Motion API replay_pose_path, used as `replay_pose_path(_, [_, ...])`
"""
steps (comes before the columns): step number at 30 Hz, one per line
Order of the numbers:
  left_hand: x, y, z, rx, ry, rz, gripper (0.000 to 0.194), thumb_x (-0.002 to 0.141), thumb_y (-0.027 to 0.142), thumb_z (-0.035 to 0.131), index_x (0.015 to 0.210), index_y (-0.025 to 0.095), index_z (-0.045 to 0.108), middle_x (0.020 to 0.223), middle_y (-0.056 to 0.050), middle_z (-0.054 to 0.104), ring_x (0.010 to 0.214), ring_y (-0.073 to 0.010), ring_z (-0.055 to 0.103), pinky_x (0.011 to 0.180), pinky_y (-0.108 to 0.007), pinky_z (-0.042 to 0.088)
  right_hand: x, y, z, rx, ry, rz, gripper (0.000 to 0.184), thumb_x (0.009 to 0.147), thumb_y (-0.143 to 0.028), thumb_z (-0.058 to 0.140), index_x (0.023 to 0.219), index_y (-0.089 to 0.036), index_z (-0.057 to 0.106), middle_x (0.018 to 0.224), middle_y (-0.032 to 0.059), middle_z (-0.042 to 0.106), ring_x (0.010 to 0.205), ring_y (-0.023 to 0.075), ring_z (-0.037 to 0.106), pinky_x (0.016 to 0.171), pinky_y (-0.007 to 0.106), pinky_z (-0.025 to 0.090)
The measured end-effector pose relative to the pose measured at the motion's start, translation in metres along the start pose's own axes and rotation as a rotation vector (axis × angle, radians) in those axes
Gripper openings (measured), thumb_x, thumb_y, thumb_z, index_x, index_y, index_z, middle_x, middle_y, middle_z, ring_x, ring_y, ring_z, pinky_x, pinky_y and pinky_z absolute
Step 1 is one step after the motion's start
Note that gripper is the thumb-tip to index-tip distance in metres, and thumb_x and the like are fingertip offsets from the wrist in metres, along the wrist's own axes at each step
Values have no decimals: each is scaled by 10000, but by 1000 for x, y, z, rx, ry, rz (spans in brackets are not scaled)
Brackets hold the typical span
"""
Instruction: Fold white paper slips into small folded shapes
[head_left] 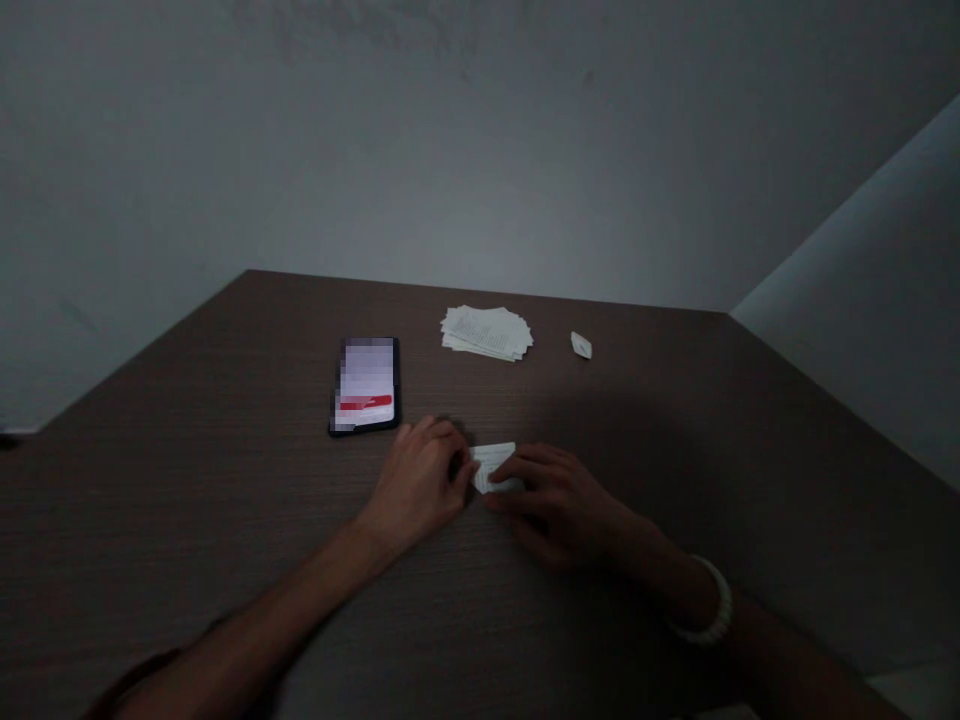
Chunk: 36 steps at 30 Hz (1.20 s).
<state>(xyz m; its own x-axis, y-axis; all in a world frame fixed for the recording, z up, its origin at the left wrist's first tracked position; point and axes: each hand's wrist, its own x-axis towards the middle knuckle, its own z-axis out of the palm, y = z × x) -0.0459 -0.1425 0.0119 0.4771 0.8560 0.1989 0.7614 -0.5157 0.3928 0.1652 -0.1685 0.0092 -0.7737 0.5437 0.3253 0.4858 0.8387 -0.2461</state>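
Note:
A small folded white paper (495, 460) lies on the dark brown table (225, 420) between my two hands. My left hand (424, 475) has its fingers curled and pinches the paper's left edge. From the right, my right hand (551, 495) presses its fingertips together on the paper's near edge. A white beaded bracelet (709, 605) circles my right wrist. The room is dim.
A phone (365, 385) with a lit screen lies face up to the left, beyond my left hand. A loose stack of white paper slips (486, 331) sits farther back, with one small folded paper piece (581, 346) to its right. Walls close the table's far side.

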Motion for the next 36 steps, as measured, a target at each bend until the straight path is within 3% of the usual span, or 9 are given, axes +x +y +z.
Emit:
replay_pose_path(4, [-1, 0, 1, -14, 16, -1, 118, 844, 225, 578, 759, 180, 646, 831, -49, 635, 892, -254, 528, 794, -395, 387, -1, -1, 0, -4, 15, 2, 239, 824, -186, 554, 1033, -216, 667, 1103, 60, 630, 990, 214, 573, 872, 387, 464])
replay_pose_path(9, [-2, -1, 3, -28, 33, -13, 93, 833, 225, 593, 778, 175, 649, 845, -58, 620, 898, -257, 523, 802, -397, 404, -2, -2, -2, -13, -17, 3, 242, 803, -180, 573, 1025, -214, 662, 1281, 63, 570, 1045, 223, 562, 897, 400, 461])
replay_pose_path(29, [-2, -7, 3, -45, 47, 7, 75, 835, 247, 591, 796, 189, 620, 851, -49, 614, 888, -254, 528, 776, -388, 403, -2, -1, 2, -60, -39, 20, 213, 826, -218, 557, 1015, -200, 651, 1285, 58, 589, 1072, 245, 542, 920, 428, 443])
replay_pose_path(36, [-6, -12, 3, 27, 75, 11, 283, 779, 422, 655, 942, 202, 580, 1004, -65, 562, 962, -277, 492, 831, -423, 402, -3, 1, 2, -15, -1, 29, 210, 814, -197, 569, 1003, -207, 661, 1239, 64, 613, 1051, 238, 552, 905, 414, 442])
